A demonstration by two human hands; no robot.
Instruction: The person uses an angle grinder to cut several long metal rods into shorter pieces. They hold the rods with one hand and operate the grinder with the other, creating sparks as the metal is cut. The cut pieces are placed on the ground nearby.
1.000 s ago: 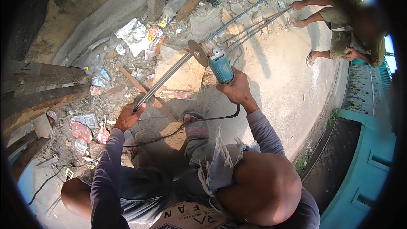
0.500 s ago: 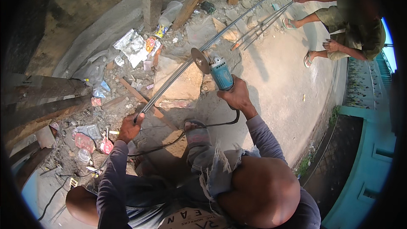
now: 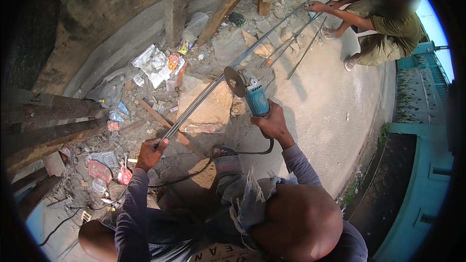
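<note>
My left hand [image 3: 151, 155] is closed around the near ends of a bundle of long thin steel rods [image 3: 198, 101]. They slant away to the upper right, passing over a pale stone block [image 3: 213, 109]. In my right hand [image 3: 274, 123] is a teal angle grinder [image 3: 257, 98], gripped by its body. Its round cutting disc [image 3: 235, 82] stands just right of the rods; whether it touches them I cannot tell. A black cord [image 3: 252, 153] runs from the grinder past my sandalled foot.
A co-worker [image 3: 395, 34] crouches at the far right, hands at the rods' far ends. More rods [image 3: 306, 51] lie nearby. Timber posts [image 3: 175, 9] lean along the left wall. Crumpled packaging [image 3: 151, 64] and rubble litter the ground. A teal wall [image 3: 420, 165] borders the right.
The co-worker has leaned in and moved both hands to the rods' far ends. The loose rods beside them have spread apart. My hands and the grinder have barely shifted.
</note>
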